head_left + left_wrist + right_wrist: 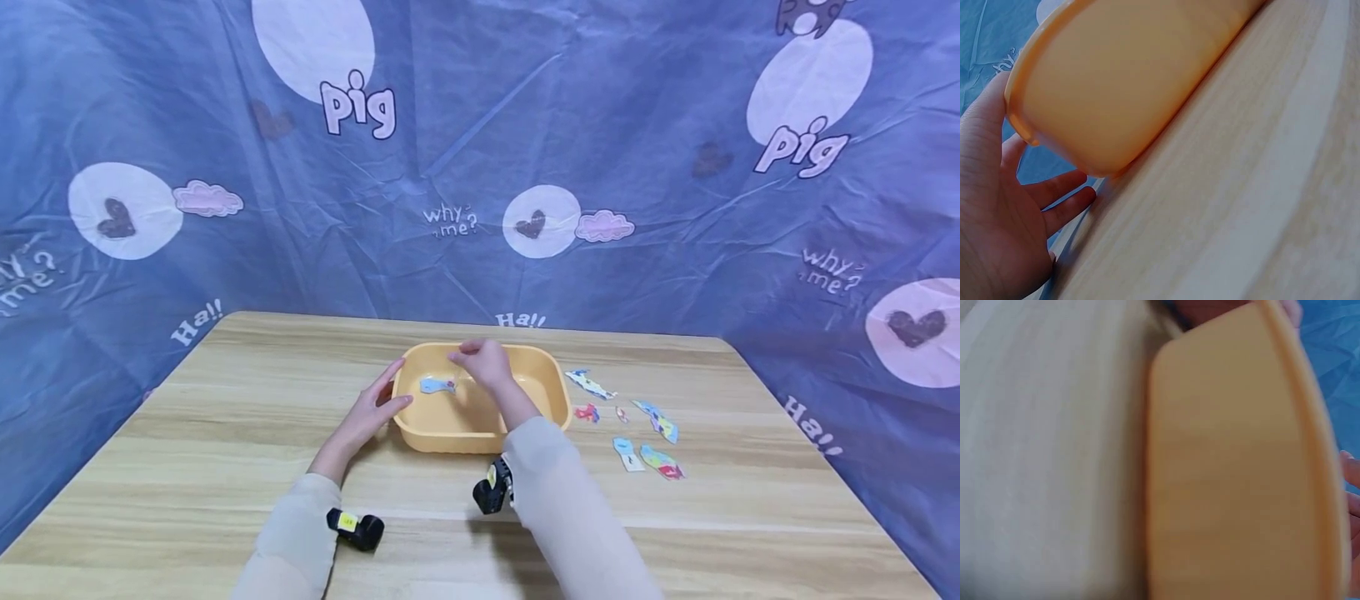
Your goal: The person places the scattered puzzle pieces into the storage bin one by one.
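A yellow-orange plastic tub stands on the table. My left hand holds its left end, thumb at the rim and fingers spread along the outside; in the left wrist view, this hand is beside the tub's wall. Over the tub's far part is my right hand, its fingers bent downward; whether they pinch something is too small to tell. Inside the tub lies a light-blue cutout piece with a reddish end. In the right wrist view, the tub's wall hides most of the right hand.
Several colourful cutout pieces lie right of the tub, among them a long pale one, a red one and a blue-and-white one. A blue printed cloth hangs behind the wooden table.
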Available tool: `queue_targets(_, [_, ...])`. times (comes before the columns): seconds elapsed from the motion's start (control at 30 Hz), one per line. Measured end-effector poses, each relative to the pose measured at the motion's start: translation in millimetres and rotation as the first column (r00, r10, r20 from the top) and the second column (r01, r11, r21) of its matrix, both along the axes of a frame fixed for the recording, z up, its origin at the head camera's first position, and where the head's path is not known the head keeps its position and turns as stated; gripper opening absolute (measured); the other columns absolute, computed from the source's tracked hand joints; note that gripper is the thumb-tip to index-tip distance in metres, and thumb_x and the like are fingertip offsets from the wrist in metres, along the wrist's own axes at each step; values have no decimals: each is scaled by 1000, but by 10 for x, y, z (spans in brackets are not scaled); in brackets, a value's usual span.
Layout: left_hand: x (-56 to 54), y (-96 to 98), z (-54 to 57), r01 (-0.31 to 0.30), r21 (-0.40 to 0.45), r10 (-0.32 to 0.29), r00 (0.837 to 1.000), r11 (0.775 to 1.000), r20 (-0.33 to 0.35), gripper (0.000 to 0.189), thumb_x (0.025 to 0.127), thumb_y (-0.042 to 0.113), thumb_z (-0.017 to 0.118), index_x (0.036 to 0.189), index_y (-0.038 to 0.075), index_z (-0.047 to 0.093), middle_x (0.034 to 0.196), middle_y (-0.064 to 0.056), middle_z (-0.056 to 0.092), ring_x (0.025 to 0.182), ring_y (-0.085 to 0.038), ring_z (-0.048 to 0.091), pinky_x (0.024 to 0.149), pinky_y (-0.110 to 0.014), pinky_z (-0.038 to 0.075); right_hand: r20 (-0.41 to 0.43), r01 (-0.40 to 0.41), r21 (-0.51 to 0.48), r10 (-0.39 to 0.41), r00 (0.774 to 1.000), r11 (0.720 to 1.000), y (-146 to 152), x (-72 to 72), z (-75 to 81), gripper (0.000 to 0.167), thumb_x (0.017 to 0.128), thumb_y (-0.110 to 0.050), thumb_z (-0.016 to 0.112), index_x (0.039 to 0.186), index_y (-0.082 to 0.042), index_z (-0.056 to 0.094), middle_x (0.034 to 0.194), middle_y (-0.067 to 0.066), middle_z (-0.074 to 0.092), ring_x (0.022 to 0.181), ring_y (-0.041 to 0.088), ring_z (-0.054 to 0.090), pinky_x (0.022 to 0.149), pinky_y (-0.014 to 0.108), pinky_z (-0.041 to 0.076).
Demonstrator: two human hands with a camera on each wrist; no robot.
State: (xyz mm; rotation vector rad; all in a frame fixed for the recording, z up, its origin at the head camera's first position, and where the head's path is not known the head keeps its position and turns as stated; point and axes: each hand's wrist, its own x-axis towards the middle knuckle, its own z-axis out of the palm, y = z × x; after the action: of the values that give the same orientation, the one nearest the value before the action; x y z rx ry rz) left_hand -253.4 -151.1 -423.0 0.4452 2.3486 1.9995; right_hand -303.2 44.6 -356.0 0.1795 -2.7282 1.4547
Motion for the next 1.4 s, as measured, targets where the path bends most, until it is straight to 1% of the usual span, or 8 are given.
queue_targets(0.33, [60,27,1,-13,1,13,1000,1000,5,64,83,19,57,138,17,23,137,-17,23,118,-33,31,90,-38,36,-34,-94,0,94,995,996,245,61,280,37,74,-19,68,102,4,61,95,15,62,88,24,58,76,31,47])
queue_targets(0.7, [83,49,-3,-22,-9,22,1000,1000,2,64,83,19,57,138,18,23,138,-14,22,119,-32,31,90,-37,36,-102,-236,3,235,967,972,591,108,422,37,77,-14,64,106,7,58,104,20,58,95,27,55,81,31,45])
queue_targets(0.83, [126,63,78,-16,-9,17,1000,1000,20,64,84,15,56,138,14,22,138,-17,21,119,-34,30,91,-39,35,-91,-271,-24,268,959,962,742,142,468,41,77,-14,65,110,7,55,110,19,55,101,29,51,85,31,42])
queue_targets(0.93, [127,61,82,-17,-13,17,1000,1000,24,63,84,15,55,138,14,22,137,-18,22,119,-34,30,91,-39,35,-103,-289,5,288,952,957,845,184,502,43,77,-15,65,112,7,54,112,20,53,104,32,48,87,34,41])
queue_targets(1.0, [83,44,14,-20,-15,21,1000,1000,15,63,84,17,56,138,17,23,137,-16,23,118,-32,32,91,-38,35,-118,-291,55,296,948,955,910,213,522,44,77,-17,65,113,6,53,114,19,52,106,32,47,88,37,40])
queue_targets(1.13, [70,40,-5,-19,-15,19,1000,1000,1,63,84,18,56,138,17,23,137,-17,24,118,-32,32,91,-38,35,-141,-301,136,320,937,944,1034,263,538,49,78,-22,65,117,3,51,118,17,50,111,31,42,91,43,35])
queue_targets(1.23, [85,42,27,-18,-12,18,1000,1000,9,63,84,17,56,138,16,23,137,-16,23,118,-32,31,92,-37,34,-125,-312,171,335,934,934,1122,302,538,55,78,-29,63,122,1,47,124,17,45,116,31,36,93,46,31])
queue_targets(1.4, [173,74,166,-14,-6,14,999,1000,31,63,85,12,55,138,11,21,137,-21,22,119,-35,29,93,-40,33,-75,-331,169,347,935,929,1276,378,542,60,79,-32,62,128,-5,41,131,13,37,121,30,27,96,49,25])
